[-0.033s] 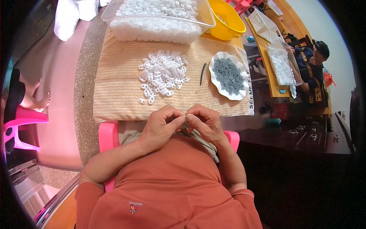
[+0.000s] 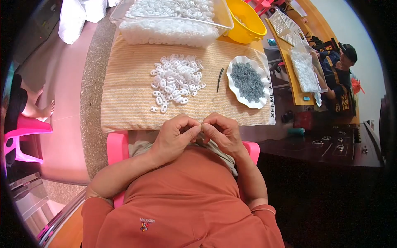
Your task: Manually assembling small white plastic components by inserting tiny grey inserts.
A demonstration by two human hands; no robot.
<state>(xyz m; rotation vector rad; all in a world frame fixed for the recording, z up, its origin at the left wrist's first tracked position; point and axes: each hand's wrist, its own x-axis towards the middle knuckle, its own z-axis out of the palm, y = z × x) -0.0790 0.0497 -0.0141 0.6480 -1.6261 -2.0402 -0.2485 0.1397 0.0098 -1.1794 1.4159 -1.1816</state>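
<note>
My left hand [image 2: 178, 134] and my right hand [image 2: 221, 133] meet just off the near edge of the towel-covered table, over my lap. Thumb and fingers are pinched on both, with the fingertips touching or nearly so. Whatever sits between them is hidden or too small to make out. Beyond my left hand lies a loose pile of small white oval plastic pieces with two holes [image 2: 175, 78]. A white scalloped dish [image 2: 235, 94] to the right holds many small translucent grey pieces [image 2: 248, 82]. Between pile and dish rests a thin dark curved stick [image 2: 220, 80].
A clear plastic bin [image 2: 173, 33] full of white pieces stands at the table's far edge, beside a yellow bucket [image 2: 247, 29]. At the right, a person [image 2: 341, 74] sits by another table with a white basket [image 2: 285, 27]. A pink stool [image 2: 27, 138] stands at left.
</note>
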